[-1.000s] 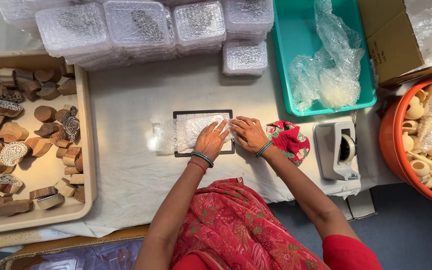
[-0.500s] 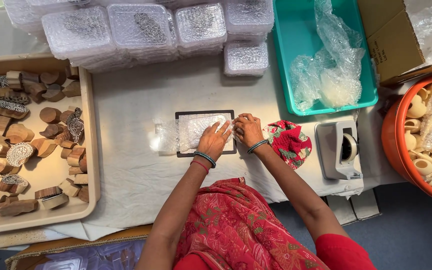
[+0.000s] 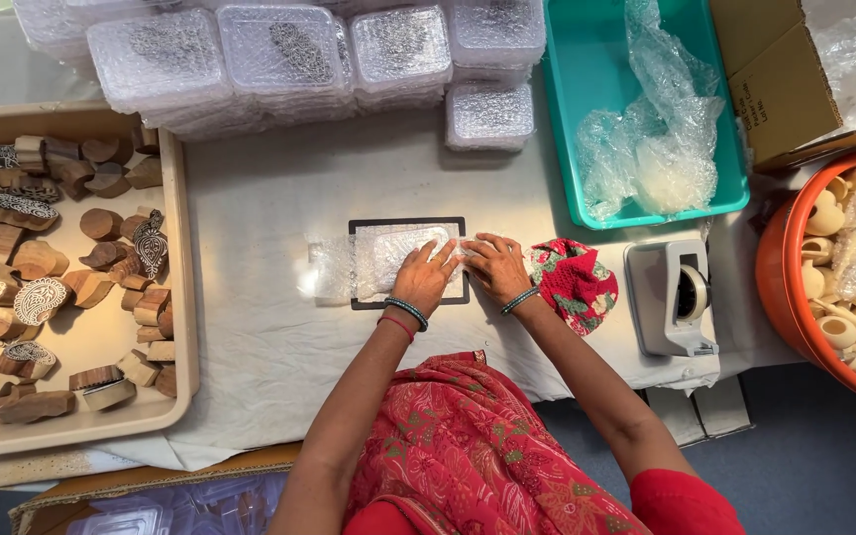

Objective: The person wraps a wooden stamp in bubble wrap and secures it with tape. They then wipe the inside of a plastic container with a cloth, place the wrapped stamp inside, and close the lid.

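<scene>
1. Left hand flat, fingers spread, pressing bubble-wrapped packet.
2. Right hand flat, fingers together, on the packet's right end.
3. Packet lies on black-framed mat, table centre.
4. Red crochet piece just right; tape dispenser beyond; tray of wooden blocks far left.

A craft packing workshop: at nine o'clock a beige tray holds carved wooden printing blocks, at twelve o'clock bubble-wrapped parcels are stacked, and a grey tape dispenser stands at three o'clock on the cloth-covered counter.
</scene>
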